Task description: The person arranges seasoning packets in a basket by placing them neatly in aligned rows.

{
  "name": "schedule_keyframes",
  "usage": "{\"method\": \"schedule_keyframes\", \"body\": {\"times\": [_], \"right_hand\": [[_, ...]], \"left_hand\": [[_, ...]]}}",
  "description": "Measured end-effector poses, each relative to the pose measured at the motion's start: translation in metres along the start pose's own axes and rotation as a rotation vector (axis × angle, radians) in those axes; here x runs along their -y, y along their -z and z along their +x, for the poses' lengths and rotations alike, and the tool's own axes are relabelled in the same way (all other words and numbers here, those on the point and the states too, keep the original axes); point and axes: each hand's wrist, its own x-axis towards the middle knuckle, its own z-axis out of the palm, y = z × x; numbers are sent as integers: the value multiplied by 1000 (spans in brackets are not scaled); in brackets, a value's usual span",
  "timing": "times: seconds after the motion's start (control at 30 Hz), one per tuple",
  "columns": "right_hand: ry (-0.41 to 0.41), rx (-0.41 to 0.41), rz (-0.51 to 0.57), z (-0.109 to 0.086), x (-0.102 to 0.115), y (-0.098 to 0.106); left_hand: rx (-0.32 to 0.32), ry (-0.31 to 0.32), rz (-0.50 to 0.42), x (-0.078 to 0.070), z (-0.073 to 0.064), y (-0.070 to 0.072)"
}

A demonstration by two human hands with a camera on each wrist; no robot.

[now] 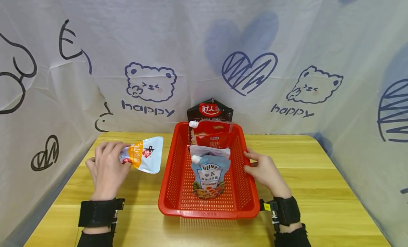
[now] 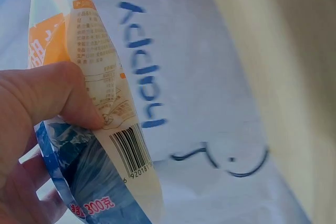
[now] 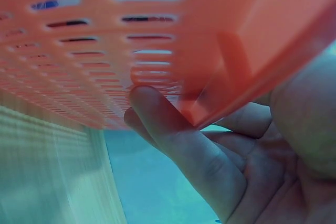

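Note:
My left hand (image 1: 109, 163) pinches a white, orange and blue salt packet (image 1: 148, 155), raised left of the red basket. In the left wrist view, the thumb presses the back of the salt packet (image 2: 102, 77), above its barcode; its other fingers are behind it. At the right side of the red plastic basket (image 1: 170, 176), my right hand (image 1: 264, 169) holds the rim, and in the right wrist view its fingers (image 3: 157, 111) reach under the rim against the slotted wall. A light-blue Heinz salad dressing pouch (image 1: 208, 176) stands in the front half of the basket.
Behind the Heinz pouch stand red sauce packets (image 1: 218, 140), one with a white spout cap (image 1: 193, 124), and a black pouch (image 1: 210, 110) at the back. The wooden table (image 1: 306, 176) runs up to a white cloth backdrop (image 1: 197, 45), with cloth at both sides.

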Motion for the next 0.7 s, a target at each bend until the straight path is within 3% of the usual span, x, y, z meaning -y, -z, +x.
{"method": "schedule_keyframes", "body": {"times": [0.2,0.37,0.7], "right_hand": [[-2,1,5,0,-1,0],[-3,-3,6,0,-1,0],[-12,0,1,1,-1,0]], "left_hand": [[-82,-70,-40,-32,5,17],[-109,-113,-55,-62,7,30],[-164,-233,-95,-110,1,36]]}}
